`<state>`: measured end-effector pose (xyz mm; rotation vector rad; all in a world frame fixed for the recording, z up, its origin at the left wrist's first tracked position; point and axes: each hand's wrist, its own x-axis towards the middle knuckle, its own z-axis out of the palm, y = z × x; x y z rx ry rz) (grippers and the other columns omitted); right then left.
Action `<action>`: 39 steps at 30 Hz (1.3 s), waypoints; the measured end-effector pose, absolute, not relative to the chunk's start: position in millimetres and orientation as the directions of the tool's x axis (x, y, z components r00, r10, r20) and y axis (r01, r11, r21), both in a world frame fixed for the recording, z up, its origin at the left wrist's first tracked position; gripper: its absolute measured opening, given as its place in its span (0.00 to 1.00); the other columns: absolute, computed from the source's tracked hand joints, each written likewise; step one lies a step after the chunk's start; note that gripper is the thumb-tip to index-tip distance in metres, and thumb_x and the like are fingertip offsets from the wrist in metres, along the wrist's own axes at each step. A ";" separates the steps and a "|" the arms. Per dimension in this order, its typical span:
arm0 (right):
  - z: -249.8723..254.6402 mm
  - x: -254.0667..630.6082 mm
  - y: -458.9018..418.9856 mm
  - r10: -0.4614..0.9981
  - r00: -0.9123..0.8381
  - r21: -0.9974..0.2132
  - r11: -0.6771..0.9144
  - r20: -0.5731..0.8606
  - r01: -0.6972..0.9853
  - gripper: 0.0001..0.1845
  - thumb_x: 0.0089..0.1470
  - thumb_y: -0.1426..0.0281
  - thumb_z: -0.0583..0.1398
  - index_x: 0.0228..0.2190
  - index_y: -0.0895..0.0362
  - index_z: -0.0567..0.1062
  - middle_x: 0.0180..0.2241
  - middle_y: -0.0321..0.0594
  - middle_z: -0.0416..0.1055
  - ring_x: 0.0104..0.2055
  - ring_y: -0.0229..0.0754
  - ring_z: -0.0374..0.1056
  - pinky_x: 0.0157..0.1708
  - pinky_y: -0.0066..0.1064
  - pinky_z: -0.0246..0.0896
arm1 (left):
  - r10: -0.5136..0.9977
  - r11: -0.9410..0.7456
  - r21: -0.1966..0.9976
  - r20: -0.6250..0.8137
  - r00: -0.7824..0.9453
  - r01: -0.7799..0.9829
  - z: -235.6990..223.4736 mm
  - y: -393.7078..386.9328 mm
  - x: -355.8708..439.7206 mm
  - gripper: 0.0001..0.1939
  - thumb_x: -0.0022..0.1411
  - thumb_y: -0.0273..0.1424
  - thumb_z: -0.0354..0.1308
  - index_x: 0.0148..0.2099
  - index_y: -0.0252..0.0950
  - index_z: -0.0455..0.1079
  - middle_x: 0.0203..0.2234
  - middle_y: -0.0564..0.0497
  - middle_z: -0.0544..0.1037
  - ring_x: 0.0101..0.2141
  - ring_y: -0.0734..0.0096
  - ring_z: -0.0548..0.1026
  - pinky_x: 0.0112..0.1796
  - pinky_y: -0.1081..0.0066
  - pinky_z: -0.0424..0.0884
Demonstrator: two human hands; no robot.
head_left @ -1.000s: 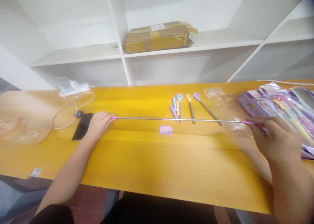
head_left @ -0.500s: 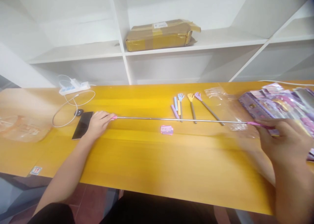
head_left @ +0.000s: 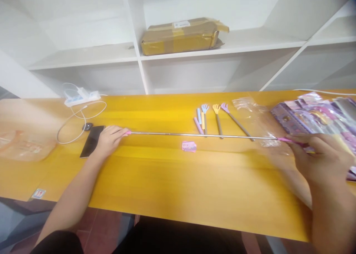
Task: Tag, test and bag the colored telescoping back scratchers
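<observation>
A telescopic back scratcher (head_left: pixel 178 134) with a thin metal rod and pink ends stretches nearly level across the table. My left hand (head_left: pixel 110 139) is closed on its left pink end, next to a dark phone (head_left: pixel 92 141). The other pink end is in the grip of my right hand (head_left: pixel 322 153), which is blurred and partly covers it. Behind the rod lie a blue back scratcher (head_left: pixel 205 109), a yellow one (head_left: pixel 216 110) and a purple one (head_left: pixel 225 108). Beside them are blue, yellow and purple handle sleeves (head_left: pixel 198 125). A small pink card (head_left: pixel 189 146) lies in front of the rod.
Packaged goods in a purple box (head_left: pixel 289 118) sit at the right, with clear plastic bags (head_left: pixel 247 103) nearby. At the left are a white power strip (head_left: pixel 82 98), a cable, a black mouse (head_left: pixel 88 126) and an orange-tinted bag (head_left: pixel 26 146). A cardboard box (head_left: pixel 180 38) stands on the shelf.
The view has shifted very slightly. Both hands keep hold of the back scratcher's ends, and its rod stays about the same length.
</observation>
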<state>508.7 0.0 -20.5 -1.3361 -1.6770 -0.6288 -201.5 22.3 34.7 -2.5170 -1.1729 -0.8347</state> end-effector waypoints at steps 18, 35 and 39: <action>-17.3 501.3 -0.1 0.551 0.084 -0.278 0.278 0.830 0.919 0.18 0.56 0.53 0.71 0.25 0.52 0.79 0.29 0.43 0.81 0.29 0.45 0.75 0.26 0.35 0.62 | 0.577 -0.691 0.007 0.607 0.546 0.723 35.0 22.2 -200.8 0.09 0.74 0.30 0.60 0.52 0.41 0.81 0.41 0.48 0.87 0.39 0.67 0.82 0.41 0.67 0.71; 27.6 409.4 10.1 0.598 -0.237 -0.202 0.573 0.765 0.794 0.06 0.65 0.65 0.67 0.34 0.52 0.81 0.32 0.40 0.81 0.32 0.38 0.76 0.33 0.30 0.68 | 0.606 -0.661 -0.016 0.578 0.547 0.750 42.8 5.7 -124.6 0.11 0.77 0.33 0.57 0.52 0.40 0.80 0.38 0.50 0.86 0.38 0.68 0.83 0.39 0.69 0.74; 41.7 334.1 5.0 0.595 -0.344 -0.222 0.677 0.726 0.702 0.09 0.70 0.68 0.60 0.37 0.51 0.81 0.34 0.41 0.79 0.36 0.42 0.76 0.37 0.34 0.71 | 0.649 -0.663 0.089 0.564 0.511 0.743 33.7 -14.4 -71.3 0.12 0.78 0.34 0.54 0.53 0.42 0.79 0.38 0.51 0.86 0.37 0.71 0.83 0.37 0.71 0.75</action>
